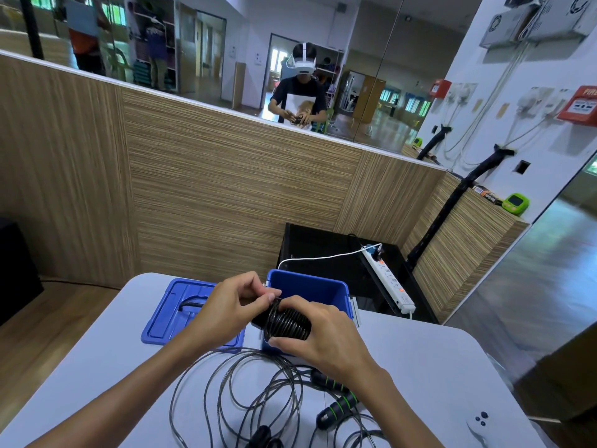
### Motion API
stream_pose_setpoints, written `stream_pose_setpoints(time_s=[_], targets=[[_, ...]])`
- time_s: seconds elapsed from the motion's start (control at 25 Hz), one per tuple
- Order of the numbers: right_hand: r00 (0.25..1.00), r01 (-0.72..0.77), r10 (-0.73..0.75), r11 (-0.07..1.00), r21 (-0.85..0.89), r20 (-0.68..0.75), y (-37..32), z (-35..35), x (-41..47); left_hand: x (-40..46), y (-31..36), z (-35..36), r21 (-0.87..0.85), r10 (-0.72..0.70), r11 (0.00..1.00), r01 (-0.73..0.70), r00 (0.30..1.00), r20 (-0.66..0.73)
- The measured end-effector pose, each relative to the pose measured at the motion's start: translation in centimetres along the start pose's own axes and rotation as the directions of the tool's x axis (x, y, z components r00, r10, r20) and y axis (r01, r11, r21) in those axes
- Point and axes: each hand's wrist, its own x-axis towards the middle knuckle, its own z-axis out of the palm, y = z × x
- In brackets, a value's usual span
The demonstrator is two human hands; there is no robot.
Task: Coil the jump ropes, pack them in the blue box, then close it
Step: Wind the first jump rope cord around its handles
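Observation:
A black jump rope wound tightly into a coil point(286, 324) is held above the table in front of the open blue box point(307, 287). My right hand point(326, 341) grips the coil from the right, thumb under it. My left hand point(226, 308) pinches the rope's end at the top left of the coil. The box's blue lid point(171, 310) lies flat on the table to the left of the box. Loose black rope loops point(239, 392) and black handles with green rings point(337, 407) lie on the white table point(420, 367) near me.
A white controller point(479, 423) lies at the table's right front. Behind the box stands a black cabinet point(323, 250) with a white power strip point(391, 281) and cable. A wood-panelled wall with a mirror above runs across the back.

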Motion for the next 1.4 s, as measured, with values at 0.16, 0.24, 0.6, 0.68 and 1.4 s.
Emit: stream_pose_setpoints(time_s=[0.16,0.24,0.6,0.68,1.4], targets=[[1.0,0.0,0.0,1.0,0.01,-0.007,0.0,0.0,0.2,0.7,-0.1,-0.6,0.033,-0.02,0.999,0.018,0.999,0.047],[1.0,0.01,-0.01,1.0,-0.009,0.002,-0.1,0.1,0.2,0.9,-0.3,-0.9,0.048,-0.041,0.998,0.037,0.996,0.084],[1.0,0.021,-0.022,1.0,-0.015,-0.015,0.1,0.2,0.3,0.5,-0.1,-1.5,0.177,0.038,0.98,-0.089,0.962,0.27],[0.999,0.024,-0.024,1.0,-0.008,-0.041,0.1,0.0,0.3,0.3,-0.1,-1.4,0.115,0.062,0.989,-0.094,0.966,0.25],[0.998,-0.037,0.042,0.993,0.108,-0.047,0.0,-0.3,-0.8,-0.3,-0.2,0.3,0.072,0.017,0.997,-0.033,0.976,0.215]])
